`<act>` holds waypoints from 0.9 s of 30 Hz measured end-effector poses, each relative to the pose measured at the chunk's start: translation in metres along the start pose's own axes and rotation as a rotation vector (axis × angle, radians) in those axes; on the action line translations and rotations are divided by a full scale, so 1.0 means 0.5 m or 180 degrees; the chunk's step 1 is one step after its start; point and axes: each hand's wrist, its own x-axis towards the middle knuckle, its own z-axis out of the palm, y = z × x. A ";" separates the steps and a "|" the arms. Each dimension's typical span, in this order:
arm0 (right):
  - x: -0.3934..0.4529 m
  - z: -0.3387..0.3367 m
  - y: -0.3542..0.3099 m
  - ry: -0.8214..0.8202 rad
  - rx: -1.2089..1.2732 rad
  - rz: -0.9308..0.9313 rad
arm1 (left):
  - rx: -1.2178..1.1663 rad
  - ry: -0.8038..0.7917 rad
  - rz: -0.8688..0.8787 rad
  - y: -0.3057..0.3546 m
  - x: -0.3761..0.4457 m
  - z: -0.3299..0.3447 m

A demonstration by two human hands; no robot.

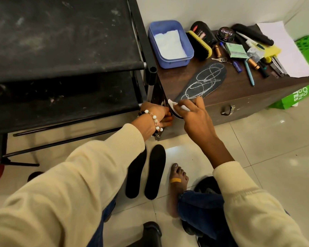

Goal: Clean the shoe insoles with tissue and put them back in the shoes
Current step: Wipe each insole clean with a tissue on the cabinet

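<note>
Wooden chest (239, 97): dark top, front edge running from the rack corner down to the right; metal latch on its front face. Its left end butts against the black shelf rack (66, 56). Open tiled floor (266, 139) lies to the right of the chest front and between the person's legs.

Insoles, three counted. One chalk-scribbled insole (202, 82) lies slanted on the chest top, its heel end overhanging the front-left corner. Two plain black insoles (154, 172) lie side by side on the floor, toes pointing at the chest.

Tissue (173, 104), one small white wad: pinched in the right hand (193, 120), fingers curled round it, pressed against the heel end of the scribbled insole.

Left hand (157, 114), bead bracelet at the wrist: fingers curled under the overhanging heel end, gripping it just left of the tissue.

Blue tub (169, 43), one, holding white tissue sheets; stands at the back left of the chest top, well apart from both hands.

Shoe brush (200, 45), one, yellow-backed, beside the tub. Polish tin (226, 33), one, labelled "Cherry". Pens, batteries, keys and paper are scattered on the right half of the top; count unclear.

Bare foot (178, 182), one, with a yellow plaster, beside the floor insoles.
</note>
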 end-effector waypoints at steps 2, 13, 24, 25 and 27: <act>0.003 -0.004 0.014 0.0177 0.0198 0.0156 | 0.0097 -0.0045 0.0018 -0.004 0.002 0.003; 0.009 -0.005 0.013 -0.0221 0.0256 -0.0366 | 0.0040 0.0189 0.0337 -0.025 0.008 0.019; 0.024 -0.015 0.020 -0.0328 -0.0335 -0.0429 | -0.0064 -0.0012 0.0465 -0.030 0.020 0.010; 0.025 -0.019 0.026 -0.0274 -0.0378 -0.0337 | -0.0092 -0.0020 0.0442 -0.029 0.021 0.010; 0.024 -0.023 0.030 -0.0138 -0.0365 -0.0167 | -0.0122 0.0012 0.0451 -0.031 0.025 0.009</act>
